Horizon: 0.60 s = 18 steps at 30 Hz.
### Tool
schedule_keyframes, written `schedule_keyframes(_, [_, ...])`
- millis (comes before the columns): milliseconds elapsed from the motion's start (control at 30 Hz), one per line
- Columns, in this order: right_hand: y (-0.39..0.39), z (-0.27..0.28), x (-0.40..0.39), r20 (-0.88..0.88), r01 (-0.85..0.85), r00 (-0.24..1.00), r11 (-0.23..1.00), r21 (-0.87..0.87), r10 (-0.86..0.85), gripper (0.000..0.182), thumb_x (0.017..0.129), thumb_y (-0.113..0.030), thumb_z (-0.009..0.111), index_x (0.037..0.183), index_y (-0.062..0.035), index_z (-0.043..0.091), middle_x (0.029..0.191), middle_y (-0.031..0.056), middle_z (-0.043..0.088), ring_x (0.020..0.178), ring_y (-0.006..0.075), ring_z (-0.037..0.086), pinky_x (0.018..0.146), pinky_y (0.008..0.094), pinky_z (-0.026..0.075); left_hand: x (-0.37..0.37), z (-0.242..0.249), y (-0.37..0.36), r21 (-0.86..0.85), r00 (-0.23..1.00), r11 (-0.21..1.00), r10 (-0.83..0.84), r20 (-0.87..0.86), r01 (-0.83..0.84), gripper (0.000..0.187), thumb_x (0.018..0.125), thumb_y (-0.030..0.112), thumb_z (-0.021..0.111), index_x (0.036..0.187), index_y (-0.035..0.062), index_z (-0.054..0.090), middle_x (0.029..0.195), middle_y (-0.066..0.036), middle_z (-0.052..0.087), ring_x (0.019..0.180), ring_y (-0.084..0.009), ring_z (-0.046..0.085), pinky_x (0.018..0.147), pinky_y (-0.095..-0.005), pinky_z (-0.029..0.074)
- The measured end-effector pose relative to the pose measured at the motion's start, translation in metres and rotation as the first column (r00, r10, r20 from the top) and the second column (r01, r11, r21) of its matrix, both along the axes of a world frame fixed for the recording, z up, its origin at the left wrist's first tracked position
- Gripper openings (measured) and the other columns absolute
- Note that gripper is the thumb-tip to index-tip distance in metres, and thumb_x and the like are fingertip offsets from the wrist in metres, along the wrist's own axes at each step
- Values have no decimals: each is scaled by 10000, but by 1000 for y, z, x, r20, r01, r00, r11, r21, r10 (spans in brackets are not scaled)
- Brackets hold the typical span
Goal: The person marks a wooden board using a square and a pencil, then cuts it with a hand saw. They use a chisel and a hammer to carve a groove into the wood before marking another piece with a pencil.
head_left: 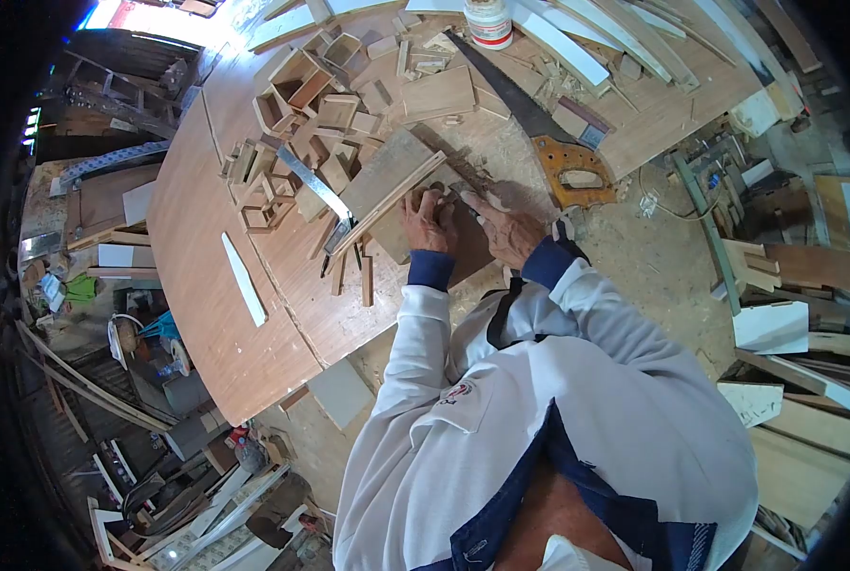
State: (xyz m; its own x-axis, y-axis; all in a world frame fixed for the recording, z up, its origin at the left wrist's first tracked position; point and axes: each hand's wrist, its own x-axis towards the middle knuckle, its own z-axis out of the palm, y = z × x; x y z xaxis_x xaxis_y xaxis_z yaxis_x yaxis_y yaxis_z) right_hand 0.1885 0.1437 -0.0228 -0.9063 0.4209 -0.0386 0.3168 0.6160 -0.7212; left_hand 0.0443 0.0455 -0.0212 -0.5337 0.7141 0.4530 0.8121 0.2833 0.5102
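Note:
My left hand [430,219] is at the edge of the wooden table [196,285], its fingers curled at a small piece that I cannot make out, beside a long wooden strip [391,198]. Close on its right, my right hand [506,228] is bent with its fingertips near the left ones; what it holds, if anything, is too small to tell. A flat board [387,171] lies beyond the strip. Left of my hands are a metal square [315,184] and small wood blocks [367,282]. The handsaw [563,157] with an orange handle rests to the right.
Small wooden boxes and frames [301,81] are piled behind the square. A white tub [488,24] stands at the back, near long white strips [567,48]. A pointed white piece [242,279] lies on the left. Boards [805,419] are stacked at the right.

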Motion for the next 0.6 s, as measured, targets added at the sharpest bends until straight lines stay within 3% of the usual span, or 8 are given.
schedule_keyframes(67, [3, 27, -1, 108, -3, 994, 999, -40, 7, 634, 816, -134, 552, 1403, -184, 318, 710, 212, 626, 647, 383, 623, 623, 463, 520, -1, -2, -2, -27, 999, 999, 37, -13, -38, 165, 718, 77, 661, 865, 73, 587, 891, -133, 570, 900, -342, 519, 808, -418, 408])
schedule_keyframes(167, [2, 13, -3, 28, -9, 1000, 1000, 10, 9, 663, 799, -114, 555, 1409, -143, 296, 713, 210, 628, 651, 386, 623, 633, 454, 523, 2, 3, -1, -43, 997, 996, 74, -14, -75, 125, 747, 107, 642, 857, 75, 591, 886, -133, 566, 900, -344, 513, 810, -426, 399])
schedule_keyframes(333, [-1, 28, -6, 138, -32, 990, 997, 70, 22, 692, 793, -111, 565, 1419, -166, 276, 732, 196, 639, 677, 373, 634, 637, 436, 526, -1, -5, 1, -18, 997, 999, 42, 64, -41, 124, 757, 117, 632, 859, 65, 584, 893, -148, 557, 903, -355, 506, 804, -439, 402])
schedule_keyframes(500, [-8, 39, -7, 168, 2, 985, 986, 164, -30, 740, 771, -89, 591, 1424, -193, 260, 823, 206, 653, 727, 372, 644, 655, 437, 525, 1, -6, 1, -29, 998, 998, 53, 14, -53, 131, 781, 151, 608, 877, 76, 560, 928, -144, 530, 928, -380, 476, 794, -468, 386])
schedule_keyframes(567, [-11, 41, -8, 321, -15, 947, 994, 106, -20, 763, 760, -60, 596, 1429, -177, 247, 874, 218, 651, 738, 377, 644, 663, 442, 524, 5, -3, 5, -54, 997, 996, 76, 27, -75, 128, 775, 136, 614, 873, 69, 566, 932, -152, 542, 927, -376, 481, 819, -463, 383])
schedule_keyframes(600, [-13, 37, -7, 318, -17, 948, 994, 105, -18, 763, 760, -60, 596, 1429, -177, 247, 874, 218, 651, 738, 377, 644, 663, 442, 524, 6, -1, 1, -96, 993, 990, 110, 38, -106, 126, 769, 122, 621, 868, 61, 572, 936, -161, 554, 926, -372, 485, 844, -458, 380])
